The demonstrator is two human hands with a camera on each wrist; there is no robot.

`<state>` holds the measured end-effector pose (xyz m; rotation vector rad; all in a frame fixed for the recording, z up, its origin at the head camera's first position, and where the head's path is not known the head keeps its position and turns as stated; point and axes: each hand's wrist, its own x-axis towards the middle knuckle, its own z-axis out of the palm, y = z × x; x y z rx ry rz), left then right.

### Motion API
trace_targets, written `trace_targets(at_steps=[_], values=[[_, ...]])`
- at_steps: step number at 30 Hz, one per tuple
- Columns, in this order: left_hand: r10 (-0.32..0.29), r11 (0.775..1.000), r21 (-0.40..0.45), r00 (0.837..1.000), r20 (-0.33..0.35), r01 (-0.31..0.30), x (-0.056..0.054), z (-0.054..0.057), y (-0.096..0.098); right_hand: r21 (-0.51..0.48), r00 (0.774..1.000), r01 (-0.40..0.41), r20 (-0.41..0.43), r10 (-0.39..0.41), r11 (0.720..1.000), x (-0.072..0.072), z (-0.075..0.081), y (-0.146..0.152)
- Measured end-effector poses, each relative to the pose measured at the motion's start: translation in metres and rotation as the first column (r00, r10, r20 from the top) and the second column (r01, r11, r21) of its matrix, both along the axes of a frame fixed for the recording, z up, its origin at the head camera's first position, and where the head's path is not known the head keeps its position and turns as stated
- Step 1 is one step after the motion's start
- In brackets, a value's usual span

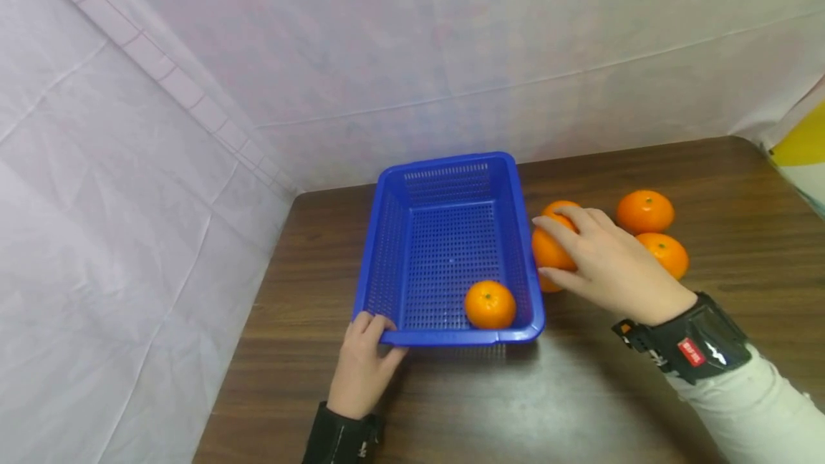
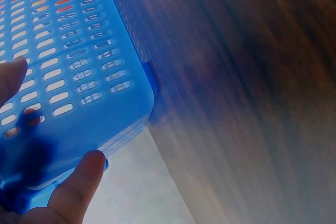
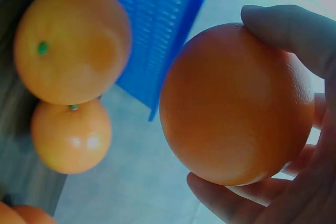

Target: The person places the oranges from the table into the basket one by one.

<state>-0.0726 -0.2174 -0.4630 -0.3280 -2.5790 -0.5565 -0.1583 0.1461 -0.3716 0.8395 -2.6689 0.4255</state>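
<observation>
Right fingers [image 3: 286, 29] grip orange [image 3: 231, 106]; left fingers [image 1: 363, 326] grip basket [image 1: 445, 337].

Both hands are bare, the left hand [image 1: 364, 371] above a black left band [image 1: 336, 439] with a thin pale line and small white marks, the right hand [image 1: 612, 263] above a wider, glossy black right band [image 1: 709, 328]. The latter carries a red label [image 1: 692, 351] with pale lettering, too small to read, and a small orange patch [image 1: 624, 328]. A white sleeve [image 1: 754, 407], softly rumpled, covers the right forearm.
</observation>
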Motion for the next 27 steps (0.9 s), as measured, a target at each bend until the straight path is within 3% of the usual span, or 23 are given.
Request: trace_targets(at_steps=[13,27], values=[[-0.003,1.0,0.01,1.0,0.012,0.003,0.001,0.002,0.001,-0.023,0.996,-0.081,-0.046,0.08,0.996,-0.005,0.012,-0.019],[-0.007,1.0,0.011,1.0,-0.004,0.007,0.001,0.003,0.002,0.047,0.988,-0.139,0.075,0.136,0.989,-0.026,0.009,-0.045]])
